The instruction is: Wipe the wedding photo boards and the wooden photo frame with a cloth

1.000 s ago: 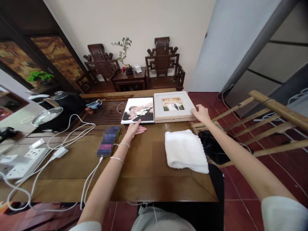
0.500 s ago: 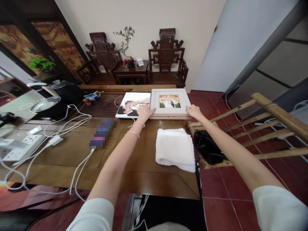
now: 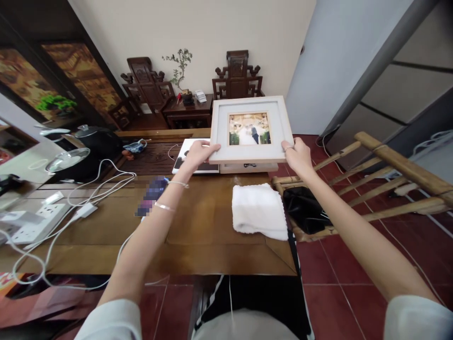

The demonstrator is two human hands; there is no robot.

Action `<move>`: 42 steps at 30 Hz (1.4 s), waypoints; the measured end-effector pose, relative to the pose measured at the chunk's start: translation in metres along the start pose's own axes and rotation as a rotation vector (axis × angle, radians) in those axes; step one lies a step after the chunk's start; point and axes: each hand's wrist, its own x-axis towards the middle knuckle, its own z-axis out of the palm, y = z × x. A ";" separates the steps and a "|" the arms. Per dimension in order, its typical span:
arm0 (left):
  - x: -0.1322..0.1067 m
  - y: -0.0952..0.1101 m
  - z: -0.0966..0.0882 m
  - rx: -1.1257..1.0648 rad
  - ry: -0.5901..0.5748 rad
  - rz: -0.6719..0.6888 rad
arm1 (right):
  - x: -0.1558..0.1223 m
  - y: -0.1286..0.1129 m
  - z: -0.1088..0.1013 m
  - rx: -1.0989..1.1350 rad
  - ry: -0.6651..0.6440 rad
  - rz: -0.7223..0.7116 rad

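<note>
A white picture frame with a small wedding photo at its centre is held up between my two hands, tilted so its front faces me. My left hand grips its lower left corner, thumb over the front. At the lower right corner my right hand, with a ring on a finger, is closed on the edge. Beneath it on the table's far side lies a light box or second frame, mostly hidden. To the left, partly behind my left hand, is a white-covered photo album or print.
A folded white towel lies on the wooden table. Left are a phone, white cables and a power strip, with black kettles behind. A bamboo chair holding a black bag stands at the right.
Both hands have lifted the picture frame off the box at the table's far side and tipped its front toward me. The towel and phone stay on the table.
</note>
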 end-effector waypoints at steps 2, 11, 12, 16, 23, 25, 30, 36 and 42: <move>-0.023 0.001 -0.013 -0.365 -0.112 -0.074 | -0.025 -0.008 -0.010 0.051 -0.002 -0.003; -0.143 -0.024 -0.051 -0.885 0.114 -0.449 | -0.167 0.004 -0.014 0.335 -0.013 -0.175; -0.152 -0.027 -0.058 -0.889 0.138 -0.482 | -0.185 0.009 -0.009 0.314 -0.002 -0.219; -0.181 -0.036 -0.082 -0.907 0.246 -0.518 | -0.236 0.021 0.023 0.080 -0.181 -0.602; -0.219 -0.062 -0.092 -0.905 0.276 -0.598 | -0.242 0.025 0.065 -0.232 -0.079 -0.655; -0.229 -0.071 -0.092 -0.908 0.259 -0.631 | -0.239 0.025 0.068 -0.245 -0.020 -0.609; -0.248 -0.093 -0.094 -0.891 0.235 -0.662 | -0.238 0.027 0.061 -0.280 -0.014 -0.596; -0.252 -0.117 -0.089 -0.816 0.095 -0.714 | -0.238 0.039 0.056 -0.302 0.063 -0.543; -0.246 -0.125 -0.064 -0.757 0.028 -0.681 | -0.219 0.063 0.042 -0.141 0.343 -0.304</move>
